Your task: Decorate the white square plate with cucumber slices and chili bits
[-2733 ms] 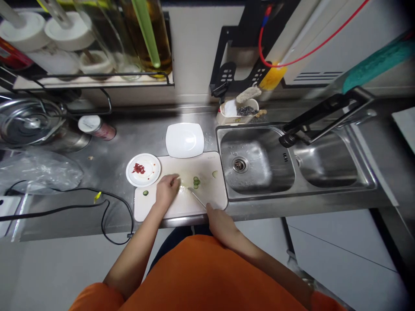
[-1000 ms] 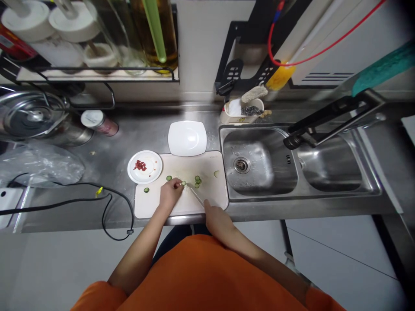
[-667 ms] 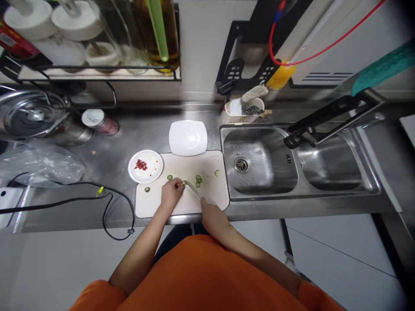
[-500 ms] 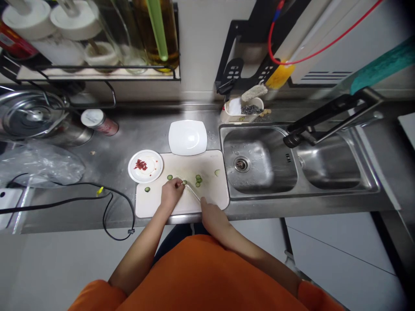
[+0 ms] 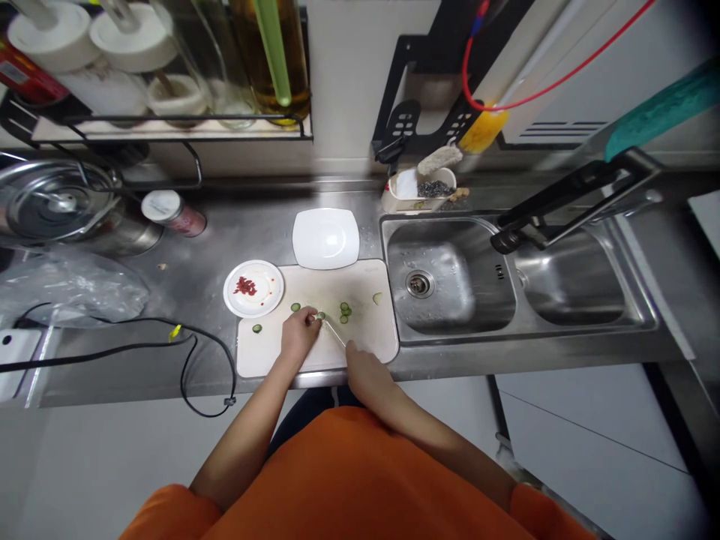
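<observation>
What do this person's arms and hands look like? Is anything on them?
The left hand and right hand are bare, with no gloves. No watch or bracelet shows on the wrists. The left sleeve and right sleeve are short and plain orange, matching the rest of the top. Small details like fingernails are too tiny to see.

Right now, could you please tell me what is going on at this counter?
A person in an orange top is working over a pale rectangular cutting board. The right hand holds a slim silvery knife pointed toward the curled left hand. Round green-rimmed slices lie on the board, and a round white plate of small red pieces sits at its far left corner.
</observation>
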The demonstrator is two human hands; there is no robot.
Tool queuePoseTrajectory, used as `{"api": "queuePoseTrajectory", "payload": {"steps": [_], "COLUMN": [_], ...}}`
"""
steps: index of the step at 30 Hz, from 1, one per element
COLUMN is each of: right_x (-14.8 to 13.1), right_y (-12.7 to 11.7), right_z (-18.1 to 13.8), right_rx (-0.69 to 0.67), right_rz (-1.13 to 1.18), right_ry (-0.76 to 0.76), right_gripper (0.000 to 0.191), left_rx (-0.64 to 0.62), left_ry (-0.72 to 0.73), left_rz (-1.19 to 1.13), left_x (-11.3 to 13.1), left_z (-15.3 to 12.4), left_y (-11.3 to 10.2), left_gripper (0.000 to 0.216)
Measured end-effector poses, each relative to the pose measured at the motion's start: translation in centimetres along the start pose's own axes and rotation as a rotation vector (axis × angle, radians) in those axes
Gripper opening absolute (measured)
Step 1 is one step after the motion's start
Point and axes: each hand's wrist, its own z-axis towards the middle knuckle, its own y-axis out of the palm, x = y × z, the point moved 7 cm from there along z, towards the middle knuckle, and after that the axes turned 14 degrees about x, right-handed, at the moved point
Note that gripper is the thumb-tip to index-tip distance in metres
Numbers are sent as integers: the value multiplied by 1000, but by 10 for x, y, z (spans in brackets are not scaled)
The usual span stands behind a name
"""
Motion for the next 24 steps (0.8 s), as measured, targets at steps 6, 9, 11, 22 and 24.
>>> {"api": "queuePoseTrajectory", "payload": {"steps": [6, 9, 11, 22, 24], "right_x": [10, 17, 21, 29, 29], "right_y": [-2, -2, 0, 5, 4], "right_z": [-13, -18, -18, -18, -18], "right_rx": [-93, -81, -52, -66, -66], "right_rz": [-12, -14, -8, 16, 17], "right_ry": [52, 59, 44, 54, 58], "right_gripper": [37, 36, 36, 36, 36], "left_rx": [-23, -34, -43, -26, 54], "left_ry": [79, 90, 104, -25, -73], "left_rz": [44, 71, 78, 19, 9], "left_x": [9, 12, 14, 7, -3], "left_z": [2, 5, 6, 12, 17], "left_y": [1, 2, 3, -14, -26], "left_gripper": [13, 9, 7, 10, 14]}}
